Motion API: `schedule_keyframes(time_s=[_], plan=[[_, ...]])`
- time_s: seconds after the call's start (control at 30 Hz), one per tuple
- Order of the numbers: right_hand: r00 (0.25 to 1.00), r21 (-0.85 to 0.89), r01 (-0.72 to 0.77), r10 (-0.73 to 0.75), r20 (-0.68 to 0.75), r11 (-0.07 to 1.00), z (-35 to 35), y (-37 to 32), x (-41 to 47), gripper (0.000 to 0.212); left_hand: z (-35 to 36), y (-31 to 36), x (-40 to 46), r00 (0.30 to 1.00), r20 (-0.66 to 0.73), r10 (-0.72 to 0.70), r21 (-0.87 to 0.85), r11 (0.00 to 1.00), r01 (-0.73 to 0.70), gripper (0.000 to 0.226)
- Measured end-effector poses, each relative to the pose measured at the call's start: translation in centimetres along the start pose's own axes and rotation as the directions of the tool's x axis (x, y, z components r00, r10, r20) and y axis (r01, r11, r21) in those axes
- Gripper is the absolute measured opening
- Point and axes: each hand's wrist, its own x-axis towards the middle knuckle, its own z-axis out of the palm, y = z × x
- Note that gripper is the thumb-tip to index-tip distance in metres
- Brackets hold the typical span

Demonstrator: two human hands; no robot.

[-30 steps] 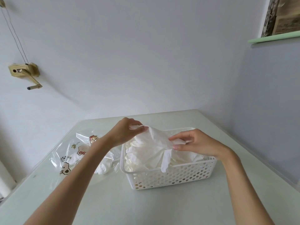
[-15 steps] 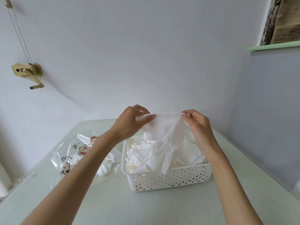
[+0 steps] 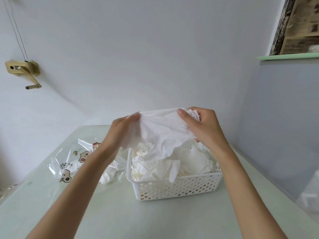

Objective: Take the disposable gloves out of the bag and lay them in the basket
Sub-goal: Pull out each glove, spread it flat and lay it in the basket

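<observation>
1. Nearest the camera, two bare forearms are seen reaching forward over a pale green table (image 3: 164,219).
2. Below and between the hands, a white perforated basket (image 3: 177,188) is set on the table; it is filled with a heap of white disposable gloves (image 3: 189,163).
3. Below and outside the left hand, a clear printed bag (image 3: 74,159) lies on the table just beside the basket; white gloves can be made out inside it.
4. One glove (image 3: 162,131) is held stretched between the hands, above the basket, its lower edge hanging toward the heap.
5. The left hand (image 3: 120,130) is curled, the glove's left edge pinched between thumb and fingers.
6. The right hand (image 3: 203,126) is curled round the glove's right edge, thumb in front.
7. Farthest, up and left of the left hand, a brass crank fitting (image 3: 24,71) is fixed to the wall.
</observation>
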Motion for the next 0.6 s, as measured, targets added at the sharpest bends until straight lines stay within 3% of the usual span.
schedule_keyframes(time_s=[0.1,0.17,0.27,0.4,0.47,0.53,0.6], plan=[[0.998,-0.030,-0.057,0.057,0.022,0.998,0.9,0.7,0.2,0.044,-2.0,0.5,-0.2,0.992,0.124,0.012,0.197,0.980,-0.037,0.040],[0.990,-0.141,-0.131,0.136,0.022,0.981,0.6,2.9,0.2,0.048,-1.8,0.0,0.2,0.978,0.206,-0.016,0.373,0.926,-0.063,0.037],[0.971,-0.427,-0.228,0.236,-0.034,0.875,0.0,7.4,-0.1,0.049,0.1,-3.0,2.9,0.970,0.242,-0.040,0.663,0.736,-0.135,0.027],[0.975,-0.668,-0.194,0.215,-0.053,0.718,0.0,10.7,-0.9,0.036,2.7,-6.7,5.5,0.987,0.155,-0.051,0.865,0.490,-0.111,0.024],[0.979,-0.723,-0.172,0.194,-0.053,0.669,0.2,11.2,-0.8,0.040,3.1,-6.6,5.4,0.991,0.098,0.092,0.889,0.439,-0.129,0.031],[0.980,-0.753,-0.161,0.196,-0.044,0.638,0.5,11.3,-0.5,0.038,3.2,-5.6,4.2,0.944,0.083,0.320,0.848,0.475,-0.235,0.030],[0.978,-0.766,-0.157,0.204,-0.034,0.624,0.7,11.3,-0.2,0.034,4.0,-4.2,2.0,0.870,0.245,0.429,0.753,0.481,-0.449,0.035]])
